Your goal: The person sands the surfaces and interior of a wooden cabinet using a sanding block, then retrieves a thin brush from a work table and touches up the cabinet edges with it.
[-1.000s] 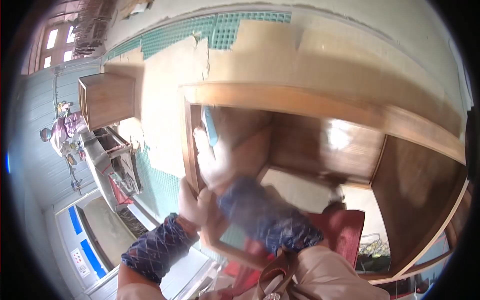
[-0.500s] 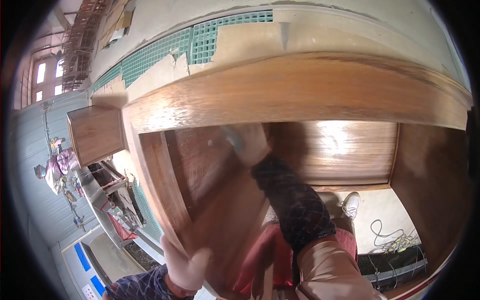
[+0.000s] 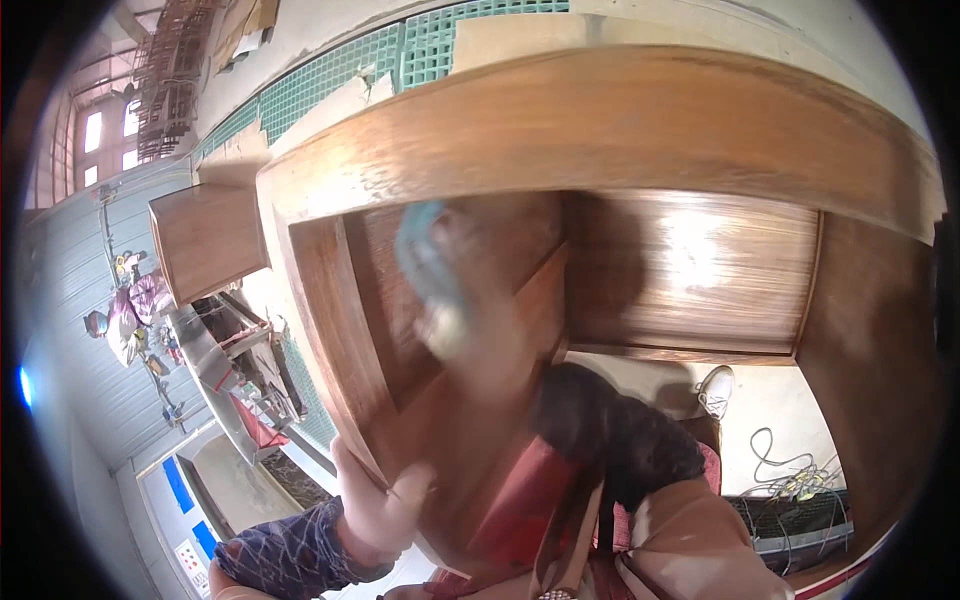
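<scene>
A brown wooden cabinet carcass [image 3: 620, 120] with an open front lies tilted before me. My left hand [image 3: 378, 505] is closed on its lower left edge, thumb on the inner side and the other fingers behind the wood. Inside the carcass, my right hand [image 3: 490, 340] is smeared by motion near the left inner panel. It holds a bluish-green, bendable sheet [image 3: 428, 250], curved against the wood; blur hides what exactly it is. Dark patterned sleeve covers reach over both forearms.
Another wooden box [image 3: 208, 240] stands at the left. Beyond it, a person [image 3: 125, 320] works by a wall. Green plastic grating [image 3: 330, 85] and torn cardboard lie behind the carcass. Tangled cables [image 3: 795, 475] rest on the floor at lower right, near a white shoe [image 3: 716, 390].
My right hand and the bluish-green sheet have swept left and toward me along the inner panel. The view has shifted slightly; my left hand keeps its hold on the edge.
</scene>
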Demonstrator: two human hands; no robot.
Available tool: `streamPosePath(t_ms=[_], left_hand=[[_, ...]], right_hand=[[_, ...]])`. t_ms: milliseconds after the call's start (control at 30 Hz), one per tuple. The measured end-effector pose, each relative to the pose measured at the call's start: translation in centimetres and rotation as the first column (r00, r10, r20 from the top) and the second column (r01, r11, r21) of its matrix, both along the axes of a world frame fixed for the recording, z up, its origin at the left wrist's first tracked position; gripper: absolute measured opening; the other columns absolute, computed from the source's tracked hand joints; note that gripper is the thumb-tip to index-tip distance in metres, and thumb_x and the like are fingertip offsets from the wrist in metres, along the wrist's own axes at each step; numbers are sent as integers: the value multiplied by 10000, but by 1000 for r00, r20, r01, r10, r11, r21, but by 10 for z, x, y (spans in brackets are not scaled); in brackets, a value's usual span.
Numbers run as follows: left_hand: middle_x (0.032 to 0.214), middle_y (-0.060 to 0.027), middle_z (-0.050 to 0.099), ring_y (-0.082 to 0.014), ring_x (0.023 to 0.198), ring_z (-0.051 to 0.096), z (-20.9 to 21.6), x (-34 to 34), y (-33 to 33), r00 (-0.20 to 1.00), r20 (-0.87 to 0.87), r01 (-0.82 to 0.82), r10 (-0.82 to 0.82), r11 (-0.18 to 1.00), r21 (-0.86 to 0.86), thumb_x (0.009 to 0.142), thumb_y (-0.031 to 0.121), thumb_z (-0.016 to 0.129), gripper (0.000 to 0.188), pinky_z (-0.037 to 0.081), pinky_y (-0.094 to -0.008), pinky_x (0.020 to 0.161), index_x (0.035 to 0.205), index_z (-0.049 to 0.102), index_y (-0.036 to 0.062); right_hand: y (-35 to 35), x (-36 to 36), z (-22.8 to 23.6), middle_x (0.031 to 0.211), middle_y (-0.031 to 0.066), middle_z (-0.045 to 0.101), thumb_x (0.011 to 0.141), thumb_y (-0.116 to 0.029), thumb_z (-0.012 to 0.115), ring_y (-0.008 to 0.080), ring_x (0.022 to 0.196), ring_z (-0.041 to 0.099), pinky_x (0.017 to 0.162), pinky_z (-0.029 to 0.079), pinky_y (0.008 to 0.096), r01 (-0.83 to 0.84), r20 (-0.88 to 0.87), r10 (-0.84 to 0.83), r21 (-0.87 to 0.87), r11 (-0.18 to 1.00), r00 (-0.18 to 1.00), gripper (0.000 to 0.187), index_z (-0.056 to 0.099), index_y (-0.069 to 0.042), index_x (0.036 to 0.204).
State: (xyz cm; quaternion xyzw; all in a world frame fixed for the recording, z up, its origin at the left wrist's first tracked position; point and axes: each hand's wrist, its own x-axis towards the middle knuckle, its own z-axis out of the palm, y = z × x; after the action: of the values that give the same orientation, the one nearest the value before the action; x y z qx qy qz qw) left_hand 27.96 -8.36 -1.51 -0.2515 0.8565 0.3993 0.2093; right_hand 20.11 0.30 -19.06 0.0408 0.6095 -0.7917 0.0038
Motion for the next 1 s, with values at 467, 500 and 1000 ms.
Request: streamPosePath(t_ms=[467, 500, 1000], left_hand=[[1160, -146, 531, -184, 902, 534, -9, -4, 3, 992, -74, 103, -102, 995, 12, 793, 166, 648, 716, 472, -310, 761, 1380, 280, -13], [1226, -172, 497, -239, 1077, 518, -11, -11, -2, 976, -119, 180, -181, 983, -20, 721, 93, 608, 774, 457, -367, 917, 1393, 251, -44], [1289, -116, 489, -191, 1159, 469, -8, 5, 3, 972, -185, 158, -145, 986, 59, 965, 548, 464, 715, 342, -331, 1027, 1376, 323, -20]], right_hand=[[40, 67, -252, 1462, 180, 414, 939, -144, 544, 333, 1364, 367, 1164, 257, 380, -59, 171, -26, 471, 880, 985, 526, 397, -33, 1431], [29, 60, -259, 1465, 179, 411, 938, -134, 543, 329, 1370, 362, 1166, 253, 376, -36, 232, -70, 425, 904, 970, 530, 392, -35, 1435], [-10, 218, 4, 1367, 174, 487, 766, -264, 676, 381, 1285, 425, 1072, 305, 519, -346, -355, 399, 205, 916, 846, 534, 568, -49, 1243]])
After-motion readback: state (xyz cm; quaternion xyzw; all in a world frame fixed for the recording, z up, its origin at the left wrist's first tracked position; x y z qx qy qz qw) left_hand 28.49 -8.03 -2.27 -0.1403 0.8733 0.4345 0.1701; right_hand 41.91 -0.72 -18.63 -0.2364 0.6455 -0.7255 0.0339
